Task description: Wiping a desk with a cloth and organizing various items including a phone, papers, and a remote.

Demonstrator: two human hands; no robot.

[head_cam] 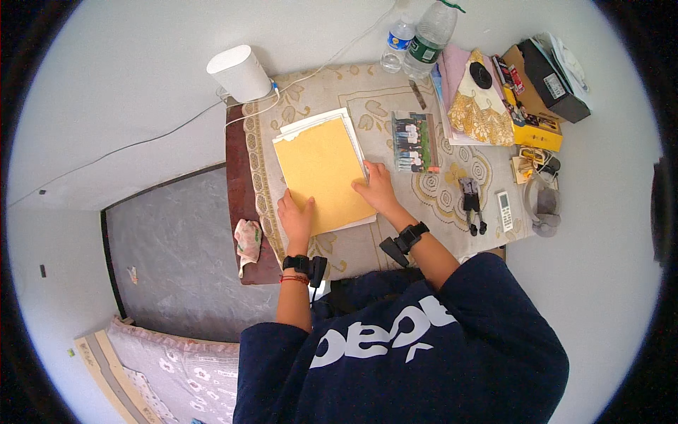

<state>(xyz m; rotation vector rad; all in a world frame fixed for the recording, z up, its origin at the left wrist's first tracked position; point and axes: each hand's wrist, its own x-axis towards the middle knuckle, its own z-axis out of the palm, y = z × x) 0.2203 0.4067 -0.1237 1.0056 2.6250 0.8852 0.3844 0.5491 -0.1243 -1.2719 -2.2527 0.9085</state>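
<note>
A yellow paper cover or envelope (323, 175), torn at its upper left corner, lies on top of a stack of white papers (341, 117). The stack rests slightly tilted on a patterned tablecloth (365, 249). At its lower left edge is my left hand (296, 216), thumb on the yellow surface and fingers along the side. My right hand (378, 186) grips the right edge, its thumb also on top. White sheets stick out past the yellow piece at the top, right and bottom. To the right of the stack lies a group photo print (414, 142).
A white router (239, 73) with cables stands at the back left. Two plastic bottles (426, 45) are at the back. Rightward lie folded cloth (479, 106), a yellow box (537, 135), a small doll figure (470, 204), a remote control (504, 211) and headphones (543, 206). A crumpled tissue pack (248, 244) sits near the left edge.
</note>
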